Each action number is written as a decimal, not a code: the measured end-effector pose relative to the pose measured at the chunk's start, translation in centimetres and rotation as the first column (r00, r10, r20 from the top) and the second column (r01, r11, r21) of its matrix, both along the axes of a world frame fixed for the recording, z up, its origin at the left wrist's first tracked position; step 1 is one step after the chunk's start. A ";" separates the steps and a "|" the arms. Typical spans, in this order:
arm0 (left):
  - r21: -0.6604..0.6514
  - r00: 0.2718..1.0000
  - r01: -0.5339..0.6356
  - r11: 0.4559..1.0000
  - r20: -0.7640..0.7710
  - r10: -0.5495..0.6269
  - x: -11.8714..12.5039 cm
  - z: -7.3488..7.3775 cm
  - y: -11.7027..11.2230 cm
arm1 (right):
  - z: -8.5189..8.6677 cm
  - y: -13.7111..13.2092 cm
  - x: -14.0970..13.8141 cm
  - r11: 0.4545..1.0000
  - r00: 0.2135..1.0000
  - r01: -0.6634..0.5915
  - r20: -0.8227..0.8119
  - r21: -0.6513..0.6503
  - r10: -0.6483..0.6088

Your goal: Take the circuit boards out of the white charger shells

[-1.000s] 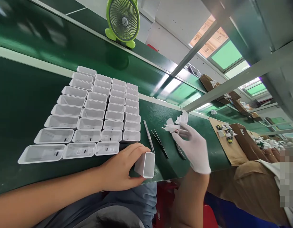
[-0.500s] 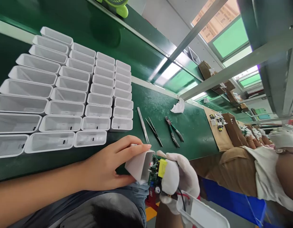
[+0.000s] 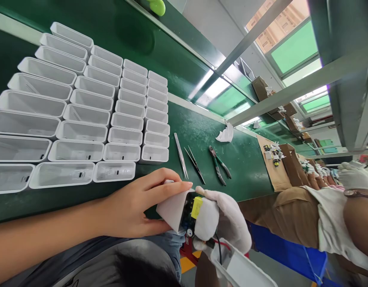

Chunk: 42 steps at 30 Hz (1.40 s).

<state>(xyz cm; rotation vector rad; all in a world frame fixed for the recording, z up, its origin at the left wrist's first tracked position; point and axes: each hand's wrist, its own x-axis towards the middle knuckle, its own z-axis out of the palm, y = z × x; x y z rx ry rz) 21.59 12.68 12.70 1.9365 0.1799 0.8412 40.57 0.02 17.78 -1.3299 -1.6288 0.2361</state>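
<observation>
My bare left hand [image 3: 148,203] is closed around a white plastic housing [image 3: 172,209], whose open end faces right. In my right hand [image 3: 231,217], which wears a white glove, is a circuit board [image 3: 188,211] with a yellow component [image 3: 196,207] and a white block on it. The board's left end sits inside the mouth of the housing. Red and black wires run from the board to a white plastic cover [image 3: 243,267] hanging below my right hand. Part of the gloved fingers is hidden behind the board.
Rows of open white housings [image 3: 82,131] stand on the green bench at left. Tweezers [image 3: 181,155], darker tweezers [image 3: 195,164] and green-handled pliers [image 3: 219,165] lie beyond my hands. A crumpled white piece [image 3: 226,133] lies farther back. Another person's gloved hand [image 3: 355,175] is at right.
My right hand has moved left, pushing the circuit board deeper into the housing. The hanging cover has shifted left and down with it. My left hand keeps its grip.
</observation>
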 end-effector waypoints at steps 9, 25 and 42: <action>0.013 0.999 0.017 1.000 0.050 -0.018 0.0 0.2 0.2 | 1.2 -0.5 -0.1 0.992 1.000 -0.019 -0.020 -0.123 0.017; 0.153 0.986 0.004 0.988 0.163 -0.029 0.2 0.1 0.8 | 1.5 -0.4 -0.1 0.996 0.998 -0.033 0.051 -0.086 0.037; 0.124 0.985 -0.007 0.992 0.171 -0.014 0.4 0.0 0.6 | 2.1 -0.7 -0.6 0.987 0.998 0.018 0.057 -0.157 -0.010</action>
